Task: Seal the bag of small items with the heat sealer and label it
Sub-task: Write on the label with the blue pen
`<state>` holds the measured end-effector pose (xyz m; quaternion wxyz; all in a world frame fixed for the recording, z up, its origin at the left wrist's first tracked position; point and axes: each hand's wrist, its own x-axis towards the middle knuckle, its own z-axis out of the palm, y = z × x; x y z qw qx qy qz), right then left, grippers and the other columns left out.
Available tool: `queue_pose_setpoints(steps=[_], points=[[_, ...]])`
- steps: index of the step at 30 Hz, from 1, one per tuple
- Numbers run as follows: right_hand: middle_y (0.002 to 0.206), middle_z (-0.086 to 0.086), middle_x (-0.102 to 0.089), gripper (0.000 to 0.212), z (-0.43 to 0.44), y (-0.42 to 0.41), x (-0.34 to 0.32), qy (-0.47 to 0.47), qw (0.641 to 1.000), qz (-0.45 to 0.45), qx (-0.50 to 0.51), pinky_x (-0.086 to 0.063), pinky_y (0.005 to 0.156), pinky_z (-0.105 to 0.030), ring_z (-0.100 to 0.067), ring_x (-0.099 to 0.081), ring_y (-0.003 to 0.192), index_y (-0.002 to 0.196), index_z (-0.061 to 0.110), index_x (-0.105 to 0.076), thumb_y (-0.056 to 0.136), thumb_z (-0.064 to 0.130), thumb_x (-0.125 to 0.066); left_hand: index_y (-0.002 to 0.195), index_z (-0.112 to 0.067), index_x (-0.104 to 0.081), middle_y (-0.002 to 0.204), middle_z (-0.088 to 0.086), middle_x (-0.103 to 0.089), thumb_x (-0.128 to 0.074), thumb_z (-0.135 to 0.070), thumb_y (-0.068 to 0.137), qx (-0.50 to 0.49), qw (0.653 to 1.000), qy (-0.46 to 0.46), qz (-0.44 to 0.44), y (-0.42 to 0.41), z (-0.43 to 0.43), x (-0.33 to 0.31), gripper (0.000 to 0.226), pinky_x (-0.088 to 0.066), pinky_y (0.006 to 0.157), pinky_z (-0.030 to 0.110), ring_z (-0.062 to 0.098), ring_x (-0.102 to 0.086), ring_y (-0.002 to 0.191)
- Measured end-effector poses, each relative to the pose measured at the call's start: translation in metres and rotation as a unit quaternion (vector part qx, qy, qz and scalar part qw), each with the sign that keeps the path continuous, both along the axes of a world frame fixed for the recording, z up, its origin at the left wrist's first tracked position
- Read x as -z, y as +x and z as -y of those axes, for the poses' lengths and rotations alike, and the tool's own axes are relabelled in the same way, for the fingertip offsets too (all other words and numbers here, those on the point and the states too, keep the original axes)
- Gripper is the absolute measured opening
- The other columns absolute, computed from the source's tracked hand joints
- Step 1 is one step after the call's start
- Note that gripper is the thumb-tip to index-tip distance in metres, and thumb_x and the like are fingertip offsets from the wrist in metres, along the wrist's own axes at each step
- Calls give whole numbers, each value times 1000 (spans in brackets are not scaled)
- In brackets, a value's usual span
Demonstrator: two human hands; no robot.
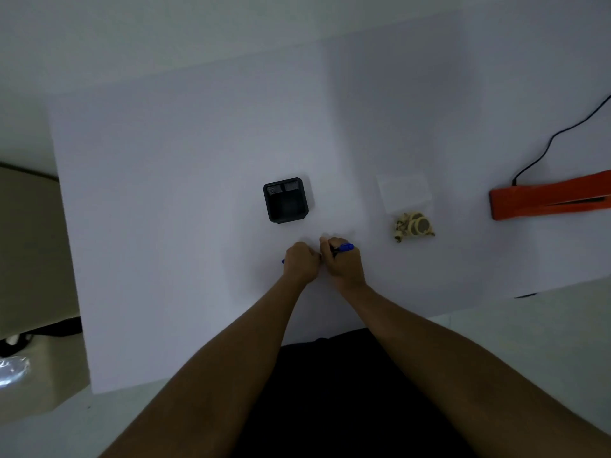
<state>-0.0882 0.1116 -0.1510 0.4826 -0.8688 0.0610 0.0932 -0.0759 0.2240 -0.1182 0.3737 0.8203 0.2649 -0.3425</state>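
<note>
My two hands meet at the middle of the white table (165,226). My right hand (344,262) is closed around a blue marker (345,247) whose end sticks out to the right. My left hand (299,261) is a fist with a small blue piece, probably the marker's cap (283,261), peeking out at its left side. A clear plastic bag (405,196) lies to the right, with beige small items (413,225) bunched at its near end. The orange heat sealer (549,198) rests at the far right, its arm raised.
A black square tray (286,200) sits just beyond my hands. A black cable (558,133) runs from the sealer toward the back right. The table's near edge is close to my body, and its left edge borders a beige surface.
</note>
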Motion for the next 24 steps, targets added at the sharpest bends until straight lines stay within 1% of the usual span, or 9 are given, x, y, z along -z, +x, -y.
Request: queue_pose_setpoints(steps=[3, 6, 9, 12, 14, 18, 21, 24], points=[[60, -12, -58, 37, 1, 0, -1, -5, 1000, -6, -6, -51, 58, -42, -25, -56, 55, 64, 3, -57, 99, 17, -55, 80, 2, -67, 69, 9, -58, -60, -15, 92, -4, 1000, 1, 2, 0, 1, 2, 22, -47, 60, 27, 20, -56, 65], [61, -12, -58, 38, 2, 0, -2, -5, 1000, -9, -13, -50, 58, -41, -26, -56, 55, 65, 3, -57, 99, 20, -54, 79, 1, -67, 65, 7, -57, -60, -15, 92, -8, 1000, 4, 2, 1, 2, 0, 22, -47, 58, 27, 20, -57, 64], [65, -11, -59, 38, 2, -1, -2, 2, 1000, -17, -20, -50, 62, -35, -24, -57, 60, 69, 4, -58, 100, 25, -51, 78, 1, -67, 69, 10, -59, -60, -16, 92, -6, 1000, 7, 0, 1, 2, 0, 23, -46, 55, 27, 21, -56, 64], [63, -10, -57, 41, 2, -2, -1, 1, 999, -33, -20, -47, 59, -30, -23, -55, 58, 67, 4, -56, 100, 27, -51, 71, -3, -64, 69, 10, -59, -61, -16, 91, -8, 1000, 6, -4, 1, 1, 0, 24, -41, 51, 26, 21, -55, 63], [62, -10, -56, 41, 3, -2, -2, 8, 999, -35, -18, -44, 58, -25, -22, -54, 57, 66, 4, -55, 100, 27, -51, 73, -2, -65, 69, 10, -59, -61, -16, 90, -11, 1000, 3, -6, 1, 1, 1, 23, -40, 49, 25, 21, -55, 63], [56, -13, -52, 41, 8, -2, -3, 27, 999, -27, -12, -35, 54, -10, -22, -51, 52, 62, 3, -52, 100, 18, -53, 77, 3, -67, 71, 12, -61, -61, -14, 89, -13, 1000, -2, -3, 0, 0, 3, 21, -47, 58, 31, 24, -58, 66], [55, -13, -51, 39, 11, -3, -4, 30, 999, -19, -9, -35, 55, -8, -22, -51, 51, 62, 4, -52, 99, 15, -55, 74, 0, -64, 70, 12, -59, -60, -12, 89, -12, 1000, -1, 1, 0, 0, 4, 20, -47, 59, 31, 23, -58, 65], [54, -13, -51, 40, 10, -4, -3, 30, 999, -28, -10, -34, 53, -8, -18, -48, 49, 61, 5, -51, 99, 17, -55, 77, 2, -66, 69, 11, -60, -61, -13, 89, -11, 1000, 0, 1, 0, 0, 3, 21, -50, 59, 31, 23, -58, 65]])
